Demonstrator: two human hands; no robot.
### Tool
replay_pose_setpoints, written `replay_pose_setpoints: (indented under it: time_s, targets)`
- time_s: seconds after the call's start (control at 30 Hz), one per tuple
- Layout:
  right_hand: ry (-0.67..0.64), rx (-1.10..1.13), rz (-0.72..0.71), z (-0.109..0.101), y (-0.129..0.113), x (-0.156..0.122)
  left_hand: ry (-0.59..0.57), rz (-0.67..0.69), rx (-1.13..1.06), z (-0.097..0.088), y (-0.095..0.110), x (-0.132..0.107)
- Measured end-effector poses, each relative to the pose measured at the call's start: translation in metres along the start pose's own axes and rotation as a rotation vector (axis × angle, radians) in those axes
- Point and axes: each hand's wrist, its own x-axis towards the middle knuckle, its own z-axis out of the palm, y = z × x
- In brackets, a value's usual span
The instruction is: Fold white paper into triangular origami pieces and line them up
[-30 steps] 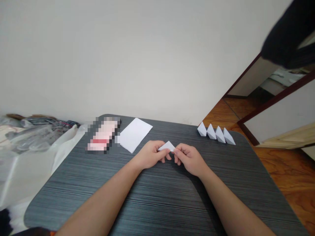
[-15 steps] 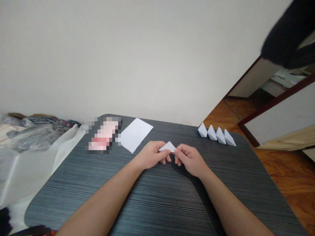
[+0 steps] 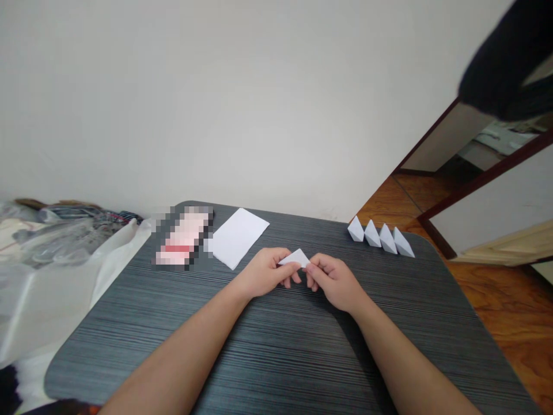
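Note:
A small white piece of folded paper (image 3: pixel 295 257), triangular with its peak pointing away from me, is held between my two hands above the middle of the table. My left hand (image 3: pixel 268 271) pinches its left part, thumb on top and fingers curled beneath. At the right corner, my right hand (image 3: pixel 332 278) grips it between thumb and forefinger. The underside of the paper is hidden by my fingers. Several folded white paper boats (image 3: pixel 387 238) stand in a row at the table's far right.
White paper sheets (image 3: pixel 239 237) lie on the dark table (image 3: pixel 259 357) beyond my left hand. Left of them is a blurred-out pinkish object (image 3: pixel 184 236). A pale wall (image 3: pixel 276 104) rises behind the table. Plastic-wrapped items (image 3: pixel 64 253) are heaped off the left edge.

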Motion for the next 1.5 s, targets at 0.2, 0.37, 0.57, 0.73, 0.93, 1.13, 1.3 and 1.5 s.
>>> replay_pose_setpoints:
  time_s: [0.2,0.37,0.57,0.73,0.93,1.13,1.3,1.5]
  targets:
    - [0.071,0.022,0.034,-0.0037,0.0045,0.0003,0.093,-0.032,-0.049,-0.0027,-0.0053,0.0020]
    - [0.095,0.064,0.047,-0.0032,0.0072,0.0013,0.121,-0.032,-0.036,-0.0024,-0.0039,0.0015]
    - [0.120,0.051,0.044,-0.0051,0.0046,0.0004,0.137,-0.032,-0.039,-0.0022,-0.0049,0.0022]
    - [0.103,0.070,0.044,-0.0059,0.0045,-0.0001,0.143,-0.004,-0.031,-0.0024,-0.0048,0.0016]
    - [0.093,0.175,0.058,-0.0041,0.0086,0.0018,0.167,0.017,-0.010,-0.0031,0.0001,-0.0002]
    - [0.122,0.111,0.047,-0.0047,0.0067,0.0008,0.162,-0.002,0.021,-0.0035,-0.0003,-0.0004]
    - [0.127,0.108,0.036,-0.0070,0.0066,0.0001,0.121,0.015,-0.063,-0.0038,-0.0025,0.0000]
    - [0.154,0.130,0.043,-0.0061,0.0086,0.0016,0.152,0.041,-0.023,-0.0042,-0.0006,-0.0008]
